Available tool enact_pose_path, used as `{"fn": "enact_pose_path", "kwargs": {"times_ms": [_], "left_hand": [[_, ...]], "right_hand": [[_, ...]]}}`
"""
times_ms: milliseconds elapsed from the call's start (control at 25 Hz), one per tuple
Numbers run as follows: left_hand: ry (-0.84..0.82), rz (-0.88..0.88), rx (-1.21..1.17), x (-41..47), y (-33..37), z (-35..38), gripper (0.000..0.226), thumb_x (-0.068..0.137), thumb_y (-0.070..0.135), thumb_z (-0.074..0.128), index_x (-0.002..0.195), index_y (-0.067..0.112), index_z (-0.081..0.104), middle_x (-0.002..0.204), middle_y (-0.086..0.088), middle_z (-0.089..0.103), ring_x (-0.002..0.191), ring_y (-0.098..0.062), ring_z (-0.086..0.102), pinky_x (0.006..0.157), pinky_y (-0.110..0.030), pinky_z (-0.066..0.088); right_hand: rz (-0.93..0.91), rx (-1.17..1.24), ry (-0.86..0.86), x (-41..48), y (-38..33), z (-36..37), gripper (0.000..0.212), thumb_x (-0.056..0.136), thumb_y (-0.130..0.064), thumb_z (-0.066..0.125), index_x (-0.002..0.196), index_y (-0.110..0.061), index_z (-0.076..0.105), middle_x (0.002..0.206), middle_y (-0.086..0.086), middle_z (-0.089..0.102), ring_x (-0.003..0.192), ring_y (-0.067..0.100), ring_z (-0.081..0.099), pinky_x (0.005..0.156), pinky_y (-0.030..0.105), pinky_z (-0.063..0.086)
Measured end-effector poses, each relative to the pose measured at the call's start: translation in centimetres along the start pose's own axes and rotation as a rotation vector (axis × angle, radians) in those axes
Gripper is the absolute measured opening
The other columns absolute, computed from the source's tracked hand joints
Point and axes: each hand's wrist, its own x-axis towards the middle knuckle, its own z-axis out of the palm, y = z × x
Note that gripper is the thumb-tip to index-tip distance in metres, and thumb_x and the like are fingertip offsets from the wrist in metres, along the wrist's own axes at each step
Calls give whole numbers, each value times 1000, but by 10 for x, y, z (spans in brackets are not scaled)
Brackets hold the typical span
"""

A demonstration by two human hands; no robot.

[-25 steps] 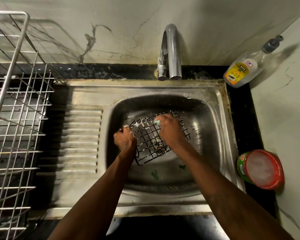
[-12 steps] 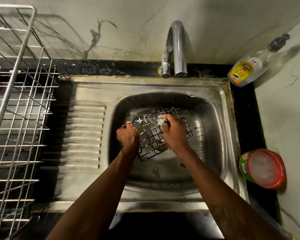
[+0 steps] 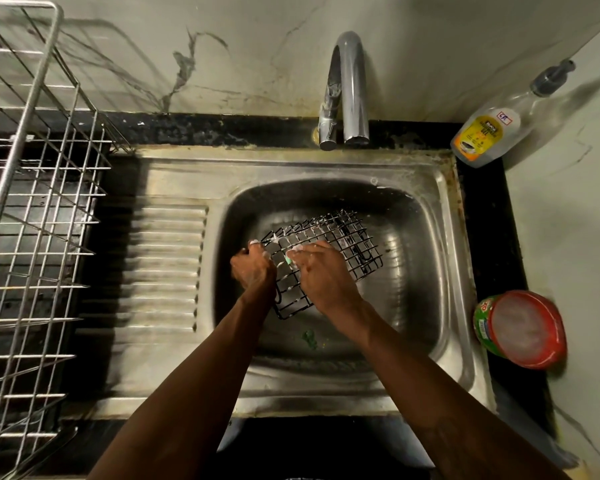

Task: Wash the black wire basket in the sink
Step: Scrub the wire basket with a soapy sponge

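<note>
While the head camera looks down into the steel sink, the black wire basket is in the middle of the basin, tilted, with its near-left corner lifted between the two hands. The left hand curls its fingers round the basket's left edge and holds it steady. The right hand lies over the mesh and pinches a small green scrubber against the wires; white foam shows on the fingertips and along the far-left rim.

As I judge it, the task is at the soaping stage: suds are on part of the basket, the right half of the mesh looks bare of foam, and no water can be seen coming from the tap, so more scrubbing and a rinse are left. Green scraps lie on the basin floor, near the person.

At far right a clear pump bottle carries a yellow label and a small white sticker. A red-lidded tub at near right has a green band. The writing on both is too blurred to read. A steel dish rack stands at left.
</note>
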Motion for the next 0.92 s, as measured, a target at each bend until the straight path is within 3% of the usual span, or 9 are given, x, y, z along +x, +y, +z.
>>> {"fn": "enact_pose_path", "kwargs": {"times_ms": [120, 240, 360, 520, 640, 720, 800, 920], "left_hand": [[-11, -7, 12, 1, 1, -1, 36, 96, 27, 52, 96, -3, 71, 87, -15, 66, 77, -27, 59, 62, -27, 32], [8, -12, 18, 5, -1, -2, 38, 95, 32, 54, 99, -2, 71, 99, -18, 71, 91, -31, 65, 71, -32, 41], [18, -19, 15, 7, -3, 1, 38, 96, 31, 54, 104, -2, 71, 104, -18, 70, 90, -29, 62, 71, -30, 35], [21, 4, -11, 7, 0, 3, 36, 98, 26, 52, 104, -5, 68, 91, -12, 64, 83, -24, 59, 56, -20, 29], [24, 2, -13, 10, -4, 2, 33, 98, 26, 53, 103, -4, 69, 91, -13, 67, 75, -18, 58, 42, -15, 32], [10, -12, -4, 15, -9, 1, 33, 98, 27, 53, 102, -2, 68, 90, -12, 65, 79, -20, 60, 44, -14, 33], [15, -19, -2, 18, -11, 1, 33, 97, 29, 55, 99, -1, 69, 90, -12, 66, 83, -23, 62, 56, -21, 39], [32, -11, 7, 20, -8, 2, 34, 95, 32, 57, 93, 1, 70, 87, -13, 67, 84, -28, 64, 69, -31, 39]], "right_hand": [[70, 138, -7, 5, 6, -7, 31, 88, 6, 64, 113, -9, 75, 103, 9, 76, 89, 16, 69, 82, 25, 56], [373, 342, 55, 10, 36, -22, 18, 90, -10, 72, 108, -11, 76, 101, 7, 77, 76, 6, 69, 73, 25, 61], [447, 367, 47, 10, 38, -23, 19, 90, -15, 73, 109, -12, 76, 104, 5, 76, 73, -4, 63, 71, 19, 58], [201, 278, 27, 4, 3, -8, 10, 93, -14, 70, 98, -11, 78, 90, 0, 71, 75, 3, 56, 70, 4, 37], [344, 240, 144, 3, 50, -2, 10, 93, -11, 69, 98, -8, 77, 86, 3, 65, 75, 12, 57, 67, 16, 45], [512, 163, 185, 7, 96, -2, 14, 89, -6, 69, 101, -7, 77, 88, 11, 71, 79, 22, 65, 68, 26, 49], [649, 87, 153, 16, 137, -3, 23, 86, -2, 68, 105, -9, 78, 96, 15, 76, 88, 29, 70, 72, 21, 43], [734, 76, 86, 21, 148, 0, 35, 82, 3, 67, 113, -11, 75, 105, 15, 75, 95, 25, 69, 74, 19, 44]]}}
